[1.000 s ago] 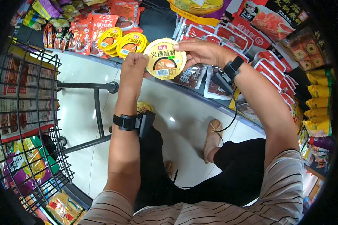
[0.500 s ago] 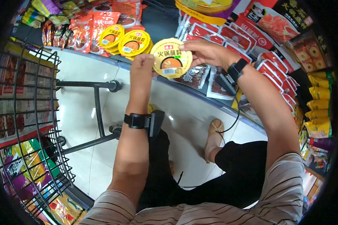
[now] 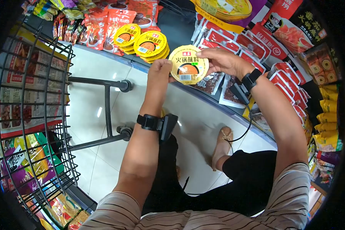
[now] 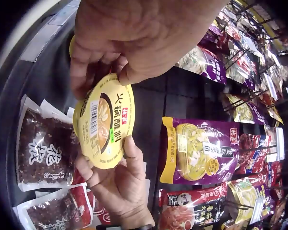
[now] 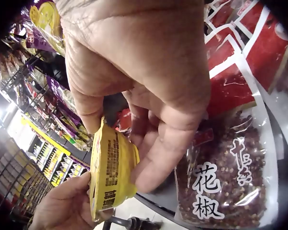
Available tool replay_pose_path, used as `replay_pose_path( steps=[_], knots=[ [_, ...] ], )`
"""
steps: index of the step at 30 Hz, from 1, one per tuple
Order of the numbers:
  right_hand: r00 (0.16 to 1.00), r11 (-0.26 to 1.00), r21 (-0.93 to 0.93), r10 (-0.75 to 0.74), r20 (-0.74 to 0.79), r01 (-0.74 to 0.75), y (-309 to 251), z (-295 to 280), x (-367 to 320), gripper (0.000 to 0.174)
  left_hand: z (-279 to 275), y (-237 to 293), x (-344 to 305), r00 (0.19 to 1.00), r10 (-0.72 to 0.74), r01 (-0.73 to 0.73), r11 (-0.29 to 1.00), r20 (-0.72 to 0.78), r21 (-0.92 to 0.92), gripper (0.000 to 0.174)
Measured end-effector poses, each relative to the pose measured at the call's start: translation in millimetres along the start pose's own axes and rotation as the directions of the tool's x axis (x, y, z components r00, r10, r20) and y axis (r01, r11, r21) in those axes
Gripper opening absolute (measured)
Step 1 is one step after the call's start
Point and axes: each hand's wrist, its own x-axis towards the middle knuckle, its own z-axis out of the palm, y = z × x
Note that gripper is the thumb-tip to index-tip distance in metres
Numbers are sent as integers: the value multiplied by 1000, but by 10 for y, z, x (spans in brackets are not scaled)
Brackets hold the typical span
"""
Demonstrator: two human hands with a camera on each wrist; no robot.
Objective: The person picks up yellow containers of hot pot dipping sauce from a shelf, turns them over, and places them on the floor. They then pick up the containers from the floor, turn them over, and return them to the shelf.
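Note:
Both hands hold a yellow tub of hot pot dipping sauce (image 3: 188, 66) just off the shelf's front edge, its printed lid facing up toward the head camera. My left hand (image 3: 159, 73) pinches the left side of its rim between thumb and fingers. On the opposite side my right hand (image 3: 223, 62) grips it, thumb over the lid's edge and fingers under the cup, as the right wrist view shows from the side. Matching tubs (image 3: 151, 44) sit stacked on the shelf just beyond the left hand.
A black wire shopping cart (image 3: 34, 115) holding packaged goods stands at the left. Orange-red pouches (image 3: 119, 27) lie behind the tub stacks. Bags of Sichuan peppercorns (image 5: 225, 177) lie on the shelf (image 3: 176, 28) under the right hand. Red packs (image 3: 253, 46) fill the right.
The head view has shifted, so shelf and cart appear further right. Both hands keep hold of the tub, which has come slightly nearer the body relative to the stacked tubs.

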Motion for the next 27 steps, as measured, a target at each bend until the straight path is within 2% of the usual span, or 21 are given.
replay_pose_path(
  steps=[7,20,27],
  knots=[
    [1000,1000,7,-14,-6,14,67,-37,23,51,19,9,-8,1000,-11,11,1000,5,22,29],
    [1000,1000,6,0,-29,0,56,-32,46,55,31,25,-22,1000,-11,11,1000,25,16,24],
    [1000,999,43,-24,-6,25,96,-32,83,51,22,-29,-1,1000,-9,9,1000,26,-1,23]
  ],
)
